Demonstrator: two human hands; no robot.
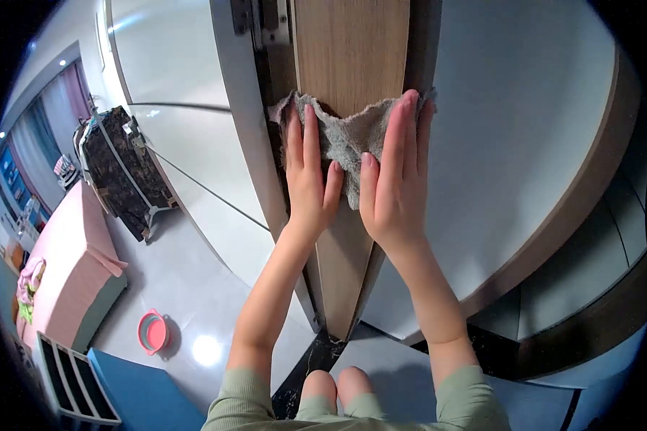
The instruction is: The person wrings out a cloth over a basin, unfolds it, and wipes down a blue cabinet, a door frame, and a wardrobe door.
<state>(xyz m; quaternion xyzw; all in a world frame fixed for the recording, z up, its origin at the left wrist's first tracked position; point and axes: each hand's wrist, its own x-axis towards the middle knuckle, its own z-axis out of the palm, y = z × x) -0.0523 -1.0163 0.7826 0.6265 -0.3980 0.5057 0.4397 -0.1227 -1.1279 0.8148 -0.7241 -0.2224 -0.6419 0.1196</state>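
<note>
A damp-looking grey cleaning cloth [346, 140] is draped across the narrow wood-grain edge of a door [352, 54] and laps over both its sides. My left hand [308, 172] holds the cloth against the left side, fingers pointing up and thumb toward the middle. On the right side, my right hand [399, 172] presses the cloth the same way, its fingers long and close together at the corner. Between the two thumbs the cloth hangs down in a point. The palms and the cloth beneath them are hidden.
White panels [172, 57] stand to the left, a broad white door face [517, 144] to the right. A pink basin [153, 332] sits on the pale floor, near a pink-covered bed [72, 258], a blue piece [140, 391] and a clothes rack [122, 169]. A dark threshold [313, 370] crosses below.
</note>
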